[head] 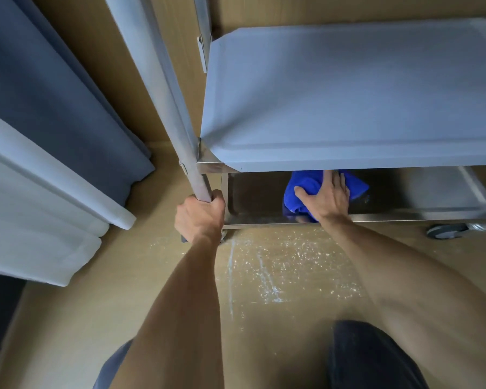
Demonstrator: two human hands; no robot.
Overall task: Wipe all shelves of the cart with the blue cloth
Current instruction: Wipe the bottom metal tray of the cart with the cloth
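I am on the bottom shelf (446,192) of the cart (348,94), I judge. My right hand (327,196) lies flat, fingers spread, pressing the blue cloth (300,192) onto its left part. My left hand (199,217) is clenched round the cart's upright post (180,130) to steady it. Next, I think, the cloth must sweep right across the bare steel and into the corners. Both shelves I can see hold nothing but the cloth.

Likely a furnished room in a home or hotel, pale wood-look floor (264,346), matching wooden wall panelling (90,37), floor-length blue-grey curtain (54,108) beside sheer white curtain (40,206), wheeled stainless-steel shelved cart (348,94)
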